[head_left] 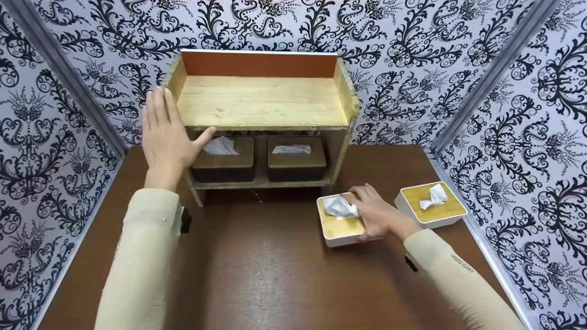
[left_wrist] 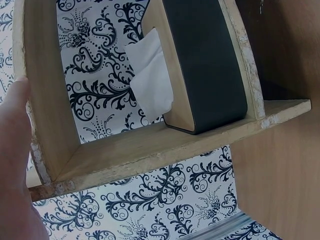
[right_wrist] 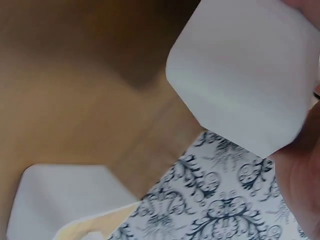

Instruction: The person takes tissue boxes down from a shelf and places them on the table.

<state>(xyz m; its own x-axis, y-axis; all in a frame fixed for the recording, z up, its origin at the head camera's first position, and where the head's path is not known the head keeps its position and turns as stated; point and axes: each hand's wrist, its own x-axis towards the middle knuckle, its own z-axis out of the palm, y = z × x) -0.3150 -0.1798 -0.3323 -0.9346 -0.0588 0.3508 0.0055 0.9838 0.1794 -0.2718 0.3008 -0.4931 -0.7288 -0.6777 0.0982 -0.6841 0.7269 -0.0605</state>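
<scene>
My left hand [head_left: 167,137] lies against the left side of a small wooden shelf [head_left: 261,103], fingers straight and thumb over its front edge. In the left wrist view that thumb [left_wrist: 19,92] touches the edge of the top board. My right hand [head_left: 373,217] grips a white tissue box [head_left: 351,241] with a wooden lid and a tissue sticking out. Its smooth white body [right_wrist: 245,70] fills the upper right of the right wrist view, above the tabletop. On the shelf's lower level sit two dark tissue boxes, one left [head_left: 243,158] and one right [head_left: 298,162].
A second white tissue box [head_left: 415,201] with a wooden lid stands on the brown table [head_left: 257,270], to the right of my right hand. Patterned walls [head_left: 435,68] enclose the table at the back and both sides, with metal strips along the corners.
</scene>
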